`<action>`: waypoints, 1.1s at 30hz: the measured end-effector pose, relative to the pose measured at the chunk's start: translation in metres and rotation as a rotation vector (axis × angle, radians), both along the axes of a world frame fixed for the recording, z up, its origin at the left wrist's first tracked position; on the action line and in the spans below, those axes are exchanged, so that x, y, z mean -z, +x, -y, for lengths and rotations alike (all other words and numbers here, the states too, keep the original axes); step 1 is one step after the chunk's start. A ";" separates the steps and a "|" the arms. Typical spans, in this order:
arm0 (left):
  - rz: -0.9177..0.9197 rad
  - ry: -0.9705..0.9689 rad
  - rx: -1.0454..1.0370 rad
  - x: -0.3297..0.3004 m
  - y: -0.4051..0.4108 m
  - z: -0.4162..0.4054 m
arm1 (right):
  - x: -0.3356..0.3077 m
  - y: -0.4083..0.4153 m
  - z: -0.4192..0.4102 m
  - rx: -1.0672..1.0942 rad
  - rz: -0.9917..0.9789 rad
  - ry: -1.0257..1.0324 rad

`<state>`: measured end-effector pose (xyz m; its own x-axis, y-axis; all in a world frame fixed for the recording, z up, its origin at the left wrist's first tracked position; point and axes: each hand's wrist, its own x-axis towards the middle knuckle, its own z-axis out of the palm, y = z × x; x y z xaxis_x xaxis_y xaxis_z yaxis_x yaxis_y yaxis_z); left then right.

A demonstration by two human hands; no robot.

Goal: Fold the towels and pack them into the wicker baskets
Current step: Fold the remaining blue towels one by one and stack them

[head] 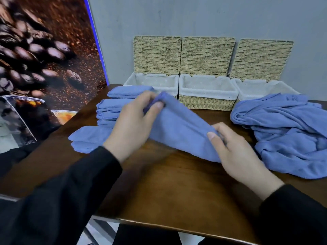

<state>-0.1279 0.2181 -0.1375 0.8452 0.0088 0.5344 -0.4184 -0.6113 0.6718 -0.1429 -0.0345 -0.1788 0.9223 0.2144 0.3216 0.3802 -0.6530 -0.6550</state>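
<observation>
head view looks down on a dark wooden counter [159,183] where one blue towel [178,128] is stretched in a long narrow band between both hands, slanting from far left to near right. it is held taut like this, most likely so the next fold lands square and the edges line up.

left hand [134,119] pinches the far end of the band, thumb and fingers curled over the bunched corner, lifted a little off the wood. right hand [235,149] grips the near end, thumb on top and fingers tucked round the edge, low against the counter.

folded towels [106,110] sit in small stacks to the left, close by the left forearm, so finished pieces wait together for packing. an unfolded heap of towels [286,131] lies crumpled to the right, within easy reach of the right hand as the supply.

three wicker baskets [207,96] stand in a row at the back against the grey wall, lids tipped up, white liners showing; no towel can be seen inside them, so packing seems not yet begun.
</observation>
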 end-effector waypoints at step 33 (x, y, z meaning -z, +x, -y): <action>-0.059 0.464 0.324 0.105 0.059 0.034 | 0.054 -0.005 0.084 -0.376 -0.058 -0.274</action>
